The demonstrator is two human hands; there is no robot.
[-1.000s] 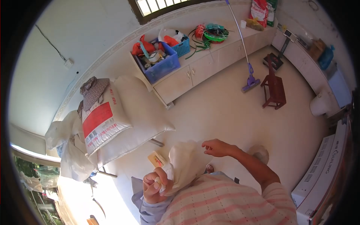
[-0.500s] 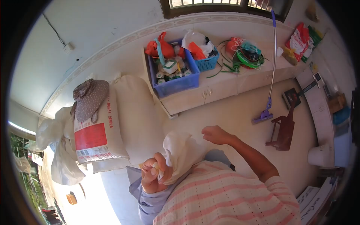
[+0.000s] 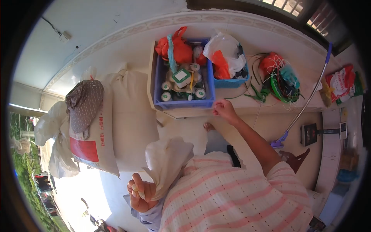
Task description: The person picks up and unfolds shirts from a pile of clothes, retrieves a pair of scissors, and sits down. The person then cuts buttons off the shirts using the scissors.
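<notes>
My left hand [image 3: 141, 193] is closed, low in front of my body, with a bit of pale material pinched between thumb and fingers. A limp white sack [image 3: 168, 156] hangs right beside it, and the pale bit looks like part of that sack. My right hand [image 3: 225, 110] reaches forward with its fingers curled in and nothing visible in them. It is nearest the front right corner of a blue crate [image 3: 185, 105], apart from it as far as I can tell. Inside the crate are a red bag [image 3: 180, 50], several white-lidded containers [image 3: 166, 96] and a green-and-white box [image 3: 181, 77].
A smaller blue basket [image 3: 232, 83] with bags and a tangle of cords [image 3: 284, 83] stand on the low cabinet. Full sacks [image 3: 133, 108] stand at left, one with a cap [image 3: 85, 104] on top. A mop [image 3: 309, 104], stool [image 3: 295, 160] and scale [image 3: 309, 133] are at right.
My body and view have moved toward the cabinet, so the crate is closer. My right hand has reached forward to the crate's front. The left hand keeps its grip, the white sack alongside.
</notes>
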